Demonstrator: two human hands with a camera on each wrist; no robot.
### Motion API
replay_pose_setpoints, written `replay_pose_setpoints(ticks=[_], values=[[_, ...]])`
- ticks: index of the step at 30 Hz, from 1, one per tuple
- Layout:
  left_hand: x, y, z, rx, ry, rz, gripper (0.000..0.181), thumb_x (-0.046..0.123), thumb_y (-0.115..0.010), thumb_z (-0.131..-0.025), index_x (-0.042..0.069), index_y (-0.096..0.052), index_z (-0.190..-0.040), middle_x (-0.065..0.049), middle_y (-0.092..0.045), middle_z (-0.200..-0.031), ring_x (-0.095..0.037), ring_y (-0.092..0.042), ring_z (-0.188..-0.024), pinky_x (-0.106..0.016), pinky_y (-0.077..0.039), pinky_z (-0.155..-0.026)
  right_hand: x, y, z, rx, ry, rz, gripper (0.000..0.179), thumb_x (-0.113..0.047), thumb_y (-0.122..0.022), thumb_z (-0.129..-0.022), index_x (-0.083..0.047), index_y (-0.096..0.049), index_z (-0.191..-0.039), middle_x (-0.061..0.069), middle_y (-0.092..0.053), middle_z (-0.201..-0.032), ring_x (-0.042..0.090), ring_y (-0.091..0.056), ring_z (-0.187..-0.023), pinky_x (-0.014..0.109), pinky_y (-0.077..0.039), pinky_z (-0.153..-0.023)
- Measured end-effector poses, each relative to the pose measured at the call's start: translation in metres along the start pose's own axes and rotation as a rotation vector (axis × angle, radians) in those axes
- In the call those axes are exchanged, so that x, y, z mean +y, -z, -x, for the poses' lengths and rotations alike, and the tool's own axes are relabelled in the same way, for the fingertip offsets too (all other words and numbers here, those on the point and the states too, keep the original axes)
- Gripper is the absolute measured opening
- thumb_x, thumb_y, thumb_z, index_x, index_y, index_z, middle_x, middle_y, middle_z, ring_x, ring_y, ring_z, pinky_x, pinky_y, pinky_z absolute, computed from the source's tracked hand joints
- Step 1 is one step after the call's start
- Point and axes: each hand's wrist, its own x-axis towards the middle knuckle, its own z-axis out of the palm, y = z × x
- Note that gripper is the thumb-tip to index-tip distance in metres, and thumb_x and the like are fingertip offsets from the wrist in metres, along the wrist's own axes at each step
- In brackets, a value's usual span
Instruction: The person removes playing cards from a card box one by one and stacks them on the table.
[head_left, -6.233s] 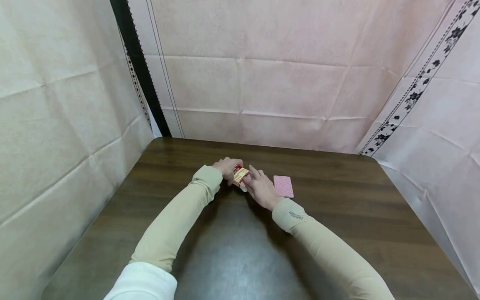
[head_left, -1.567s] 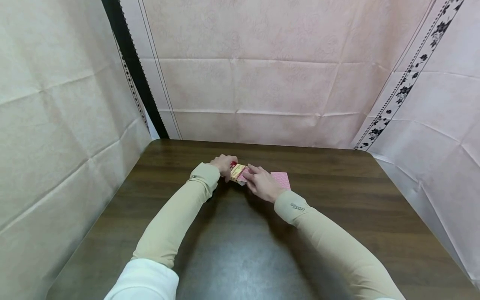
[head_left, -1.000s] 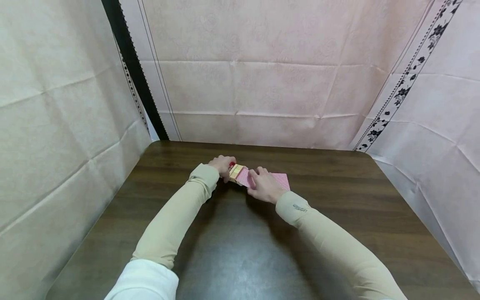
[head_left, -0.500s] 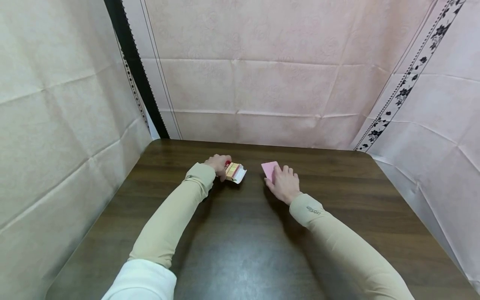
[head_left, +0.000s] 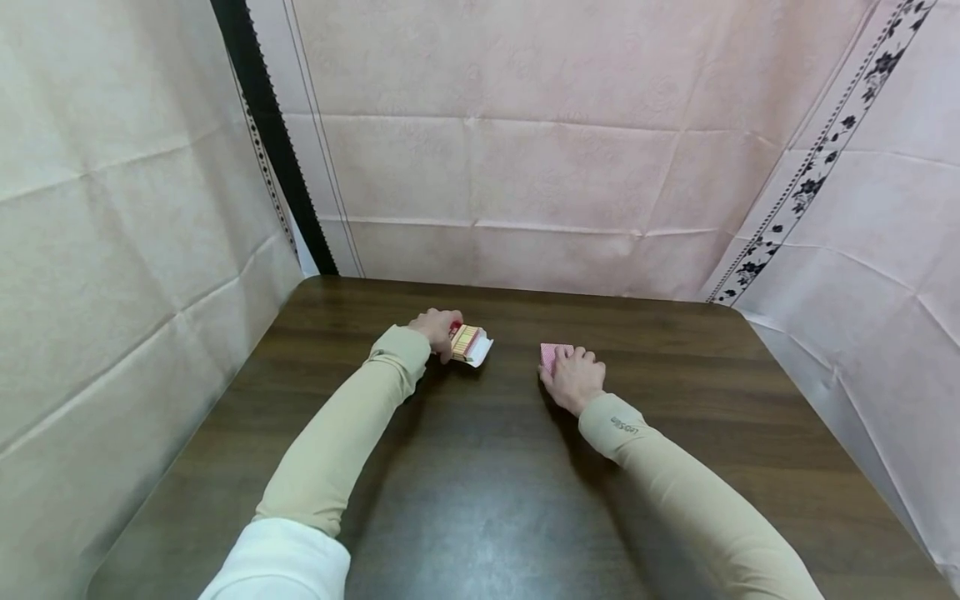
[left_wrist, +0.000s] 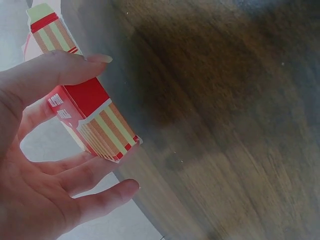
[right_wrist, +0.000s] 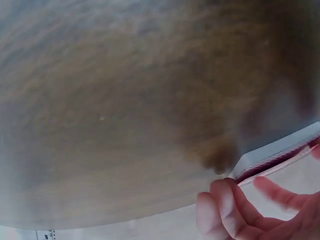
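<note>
My left hand (head_left: 435,330) grips a playing-card box (head_left: 463,342) with red and yellow stripes, its white flap open toward the right. In the left wrist view the thumb lies across the red face of the box (left_wrist: 92,97) and fingers support it from the other side. Over to the right, my right hand (head_left: 573,380) holds pink-backed playing cards (head_left: 552,353) right at the place of the card stack, which the hand mostly covers. Seen from the right wrist, fingertips pinch the corner of the cards (right_wrist: 280,152), with white edges and pink backs showing.
The dark wooden table (head_left: 450,467) stretches around both hands, with its rounded far edge behind them. Pale cloth (head_left: 510,167) hangs behind the table and along both sides. A stretch of tabletop lies between the box and the cards.
The right hand has drawn pink-backed cards out of the box and carried them right, then lowered them to the stack. The left hand with the box has shifted slightly left.
</note>
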Motion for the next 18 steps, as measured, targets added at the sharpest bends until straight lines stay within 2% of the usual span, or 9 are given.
replay_pose_setpoints(ticks=[8,11,14,18], values=[[0.0,0.002,0.0,0.007,0.003,0.0,0.074,0.003,-0.081,-0.067,0.021,-0.049,-0.132,-0.013,-0.054,-0.125,-0.031,-0.05,-0.101,-0.043,-0.045,-0.084,-0.004,0.005,-0.003,-0.074,-0.007,0.035,0.062,-0.061,-0.043,-0.093,-0.008,-0.052,-0.125,0.029,-0.056,-0.111,0.043,-0.057,-0.098,0.055,-0.048,-0.068],[-0.002,0.002,0.0,0.005,-0.01,0.002,0.074,0.002,-0.08,-0.067,0.021,-0.05,-0.131,-0.012,-0.054,-0.126,-0.03,-0.05,-0.101,-0.043,-0.045,-0.084,-0.005,0.008,-0.003,-0.045,0.015,0.022,0.063,-0.06,-0.043,-0.094,-0.007,-0.052,-0.125,0.028,-0.056,-0.114,0.043,-0.055,-0.101,0.055,-0.048,-0.072],[-0.002,0.001,0.001,0.004,-0.037,0.001,0.075,0.0,-0.08,-0.065,0.02,-0.051,-0.131,-0.013,-0.054,-0.126,-0.03,-0.05,-0.102,-0.043,-0.047,-0.083,-0.009,0.012,-0.005,0.053,0.106,-0.034,0.052,-0.05,-0.047,-0.096,-0.007,-0.054,-0.125,0.024,-0.055,-0.115,0.041,-0.053,-0.105,0.054,-0.048,-0.081],[0.001,0.0,0.0,0.004,-0.058,-0.013,0.076,-0.003,-0.081,-0.063,0.02,-0.052,-0.129,-0.013,-0.054,-0.126,-0.029,-0.05,-0.103,-0.042,-0.048,-0.081,-0.022,0.018,-0.005,0.19,0.319,-0.161,0.036,-0.031,-0.055,-0.094,-0.01,-0.058,-0.124,0.018,-0.057,-0.111,0.035,-0.055,-0.103,0.05,-0.05,-0.081]])
